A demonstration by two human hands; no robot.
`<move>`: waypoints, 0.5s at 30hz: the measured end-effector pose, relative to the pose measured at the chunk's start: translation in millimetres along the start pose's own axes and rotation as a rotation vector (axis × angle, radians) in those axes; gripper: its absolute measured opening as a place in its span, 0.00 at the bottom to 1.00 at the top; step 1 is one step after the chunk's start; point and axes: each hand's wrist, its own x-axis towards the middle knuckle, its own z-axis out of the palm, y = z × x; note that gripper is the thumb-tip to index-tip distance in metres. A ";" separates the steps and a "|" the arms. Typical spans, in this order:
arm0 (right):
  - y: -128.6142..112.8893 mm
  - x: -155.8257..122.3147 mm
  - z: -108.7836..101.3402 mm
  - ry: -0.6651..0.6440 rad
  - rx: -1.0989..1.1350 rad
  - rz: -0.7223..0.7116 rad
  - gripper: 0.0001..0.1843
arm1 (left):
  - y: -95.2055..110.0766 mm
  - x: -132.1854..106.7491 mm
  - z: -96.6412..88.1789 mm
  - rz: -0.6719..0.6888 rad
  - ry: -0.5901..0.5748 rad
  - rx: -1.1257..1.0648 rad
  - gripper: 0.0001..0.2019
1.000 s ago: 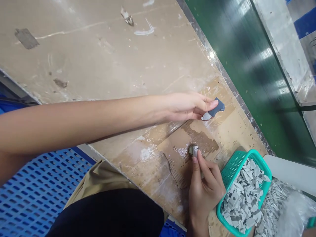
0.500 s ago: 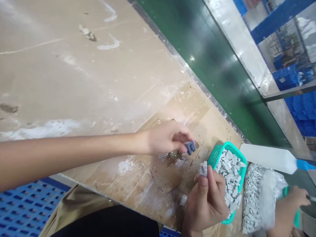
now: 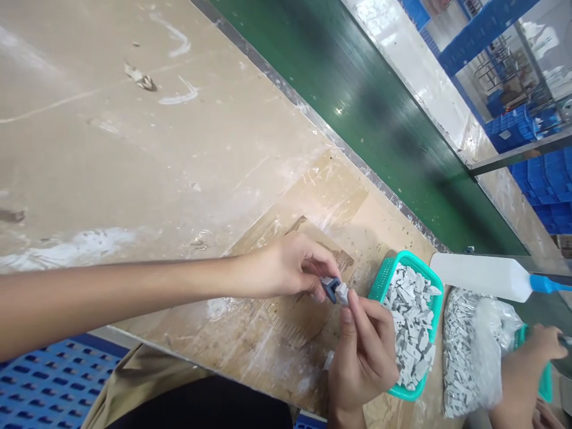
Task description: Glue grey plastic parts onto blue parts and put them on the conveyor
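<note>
Working over a long, scuffed tan workbench (image 3: 134,167), I see a glossy green panel (image 3: 379,137) along its far edge, with stacked blue crates (image 3: 531,179) beyond at upper right. At right, a teal mesh basket (image 3: 404,257) heaped with small grey plastic pieces (image 3: 409,322) sits beside a clear plastic bag of grey parts (image 3: 465,357), below a white plastic bottle with a blue nozzle (image 3: 478,275). A co-worker's hand (image 3: 540,351) is past the bag. My left hand (image 3: 286,265) reaches in from the left, my right hand (image 3: 361,363) rises from the bottom, just beside the basket, and open bench spreads to the upper left. At centre, my left hand pinches a dark blue-grey piece (image 3: 329,289) tightly, touching the light-grey piece (image 3: 342,293) in my right hand's narrow pinch.
</note>
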 end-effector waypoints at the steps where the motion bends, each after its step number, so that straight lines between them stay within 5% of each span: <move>1: -0.4 0.4 0.4 -0.007 0.004 0.002 0.21 | -0.1 -0.4 0.7 0.002 -0.005 -0.008 0.14; 15: -5.1 -2.9 8.1 0.004 0.058 0.010 0.26 | -0.2 -9.9 12.9 0.217 0.094 0.083 0.19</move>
